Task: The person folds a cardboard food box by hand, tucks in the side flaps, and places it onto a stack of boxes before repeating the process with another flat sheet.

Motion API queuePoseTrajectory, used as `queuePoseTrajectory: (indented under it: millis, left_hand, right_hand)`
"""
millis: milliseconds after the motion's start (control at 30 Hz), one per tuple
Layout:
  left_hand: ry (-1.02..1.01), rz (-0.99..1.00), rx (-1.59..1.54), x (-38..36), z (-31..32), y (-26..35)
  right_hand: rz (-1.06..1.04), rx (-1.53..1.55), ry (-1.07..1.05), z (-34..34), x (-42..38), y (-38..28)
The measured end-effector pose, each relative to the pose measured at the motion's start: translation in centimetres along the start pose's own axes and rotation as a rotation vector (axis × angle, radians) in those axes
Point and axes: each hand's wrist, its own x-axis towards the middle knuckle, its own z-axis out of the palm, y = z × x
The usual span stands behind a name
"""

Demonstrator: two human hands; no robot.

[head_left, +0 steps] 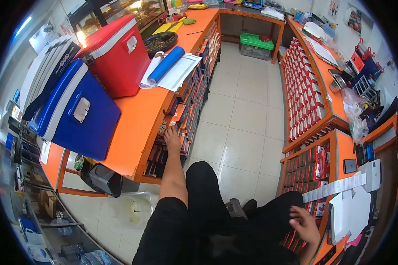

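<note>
My left hand (172, 138) reaches to the shelf under the orange counter. Its fingers are stretched out at the front of the small orange-and-dark boxes (179, 113), close beside some small round metal parts (162, 127). I see nothing held in it, though the fingertips are small in view. My right hand (306, 225) hangs in the air over my right thigh, fingers apart and holding nothing. Near it, a long white paper strip (336, 187) runs from a white printer (370, 173).
On the left counter (130, 148) stand a blue cooler (77, 112), a red cooler (117, 57) and a blue roll (166, 64) on papers. Red-and-white boxes (303, 84) fill the right shelves. A clear plastic bin (135, 212) sits on the tiled floor (227, 132).
</note>
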Motion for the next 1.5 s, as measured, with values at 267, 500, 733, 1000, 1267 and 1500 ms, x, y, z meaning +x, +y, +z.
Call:
queuePoseTrajectory:
  millis: [267, 500, 733, 1000, 1267, 1500]
  left_hand:
    - [0.144, 0.041, -0.394, -1.4, -2.8, 1.7]
    - [0.125, 0.276, -0.807, -12.0, -6.6, 8.3]
    - [-0.005, 0.314, -0.968, -17.8, -9.6, 11.6]
    - [-0.192, 0.431, -1.065, -20.7, -10.8, 14.6]
    - [-0.241, 0.481, -1.086, -22.3, -11.3, 15.4]
    - [-0.303, 0.468, -1.116, -23.1, -10.9, 14.9]
  right_hand:
    - [0.131, -0.892, 1.160, -8.8, -6.1, 6.8]
    - [0.467, -0.363, 0.828, -13.1, -7.1, 15.8]
    - [0.176, -0.124, 0.734, -14.8, -8.9, 21.9]
    - [0.198, 0.003, 0.626, -15.8, -9.6, 18.5]
    - [0.211, -0.073, 0.594, -15.8, -9.0, 16.4]
    - [0.265, 0.006, 0.544, -16.1, -9.5, 17.5]
